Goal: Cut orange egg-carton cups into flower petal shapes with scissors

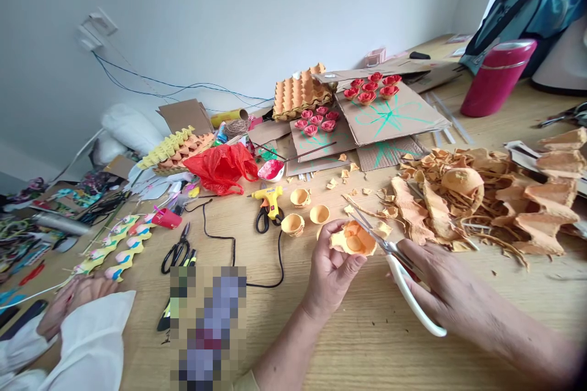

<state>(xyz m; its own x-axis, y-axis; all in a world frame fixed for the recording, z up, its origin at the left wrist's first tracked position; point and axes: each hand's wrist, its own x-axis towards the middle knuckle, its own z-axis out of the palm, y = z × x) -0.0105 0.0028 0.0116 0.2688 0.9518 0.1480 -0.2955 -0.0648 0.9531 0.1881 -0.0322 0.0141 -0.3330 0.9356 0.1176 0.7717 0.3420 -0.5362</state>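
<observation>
My left hand (pixel 331 278) grips an orange egg carton cup (pixel 353 239) with a ragged rim, its hollow turned toward me. White-handled scissors (pixel 403 287) are in my right hand (pixel 435 278), their blades at the cup's upper right edge. Whether the blades bite into the rim I cannot tell. Left of my left hand stand several trimmed cups, among them one cup (pixel 292 224) and another cup (pixel 320 214). To the right lies a heap of torn egg carton scraps (pixel 422 201).
A yellow glue gun (pixel 268 198) stands left of the cups, its black cord running across the table. Red paper roses (pixel 367 98) sit on cardboard (pixel 389 119) at the back. A pink bottle (pixel 498 79) is at right. Another person's hands (pixel 77 296) rest at the left near black scissors (pixel 177 252).
</observation>
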